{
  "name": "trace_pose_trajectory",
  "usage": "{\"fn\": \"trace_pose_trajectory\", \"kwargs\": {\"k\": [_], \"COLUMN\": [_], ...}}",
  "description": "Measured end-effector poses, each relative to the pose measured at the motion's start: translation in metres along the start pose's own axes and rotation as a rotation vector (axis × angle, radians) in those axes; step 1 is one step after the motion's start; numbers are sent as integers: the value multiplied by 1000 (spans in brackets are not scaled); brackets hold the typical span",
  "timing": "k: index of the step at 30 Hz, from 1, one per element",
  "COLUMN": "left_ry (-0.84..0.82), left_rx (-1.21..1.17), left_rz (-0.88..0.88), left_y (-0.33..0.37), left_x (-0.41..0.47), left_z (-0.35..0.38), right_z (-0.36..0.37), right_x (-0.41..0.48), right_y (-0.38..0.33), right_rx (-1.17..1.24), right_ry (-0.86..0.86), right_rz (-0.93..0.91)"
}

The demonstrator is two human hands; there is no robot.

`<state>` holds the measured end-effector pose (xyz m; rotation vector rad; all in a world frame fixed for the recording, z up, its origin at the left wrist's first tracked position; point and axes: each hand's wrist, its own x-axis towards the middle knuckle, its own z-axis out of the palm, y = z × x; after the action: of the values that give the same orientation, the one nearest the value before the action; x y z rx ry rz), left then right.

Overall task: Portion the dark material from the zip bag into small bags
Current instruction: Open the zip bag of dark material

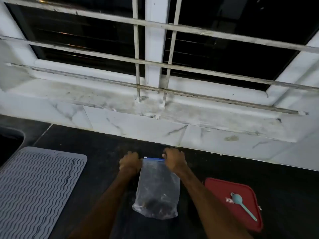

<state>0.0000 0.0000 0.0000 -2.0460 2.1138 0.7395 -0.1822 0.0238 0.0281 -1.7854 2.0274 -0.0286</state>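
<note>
A clear zip bag (156, 187) with a blue seal strip stands on the black counter, with dark material (155, 204) heaped in its bottom. My left hand (130, 162) pinches the bag's top left corner. My right hand (174, 158) grips the top right corner. Both hands hold the top edge stretched between them. I cannot tell whether the seal is open. No small bags are in view.
A red square lid (241, 192) lies to the right of the bag with a teal spoon (241, 204) on it. A grey ribbed drying mat (34, 187) lies at the left. A tiled wall and a barred window sill (155, 107) rise behind the counter.
</note>
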Motion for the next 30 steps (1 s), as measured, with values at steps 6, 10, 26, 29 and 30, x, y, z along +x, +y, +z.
{"fn": "trace_pose_trajectory", "kwargs": {"k": [6, 10, 26, 29, 30], "left_ry": [20, 42, -165, -51, -17], "left_rx": [-125, -189, -555, -648, -695], "left_rz": [18, 28, 121, 115, 93], "left_y": [-4, -10, 23, 33, 35], "left_x": [24, 34, 3, -9, -12], "left_z": [18, 23, 29, 18, 11], "right_z": [36, 52, 30, 22, 17], "right_x": [36, 45, 7, 2, 0], "right_y": [-23, -31, -5, 6, 8], "right_rx": [139, 89, 169, 303, 339], "right_ry": [-48, -47, -230, -110, -54], "right_rz": [-99, -140, 21, -17, -42]}}
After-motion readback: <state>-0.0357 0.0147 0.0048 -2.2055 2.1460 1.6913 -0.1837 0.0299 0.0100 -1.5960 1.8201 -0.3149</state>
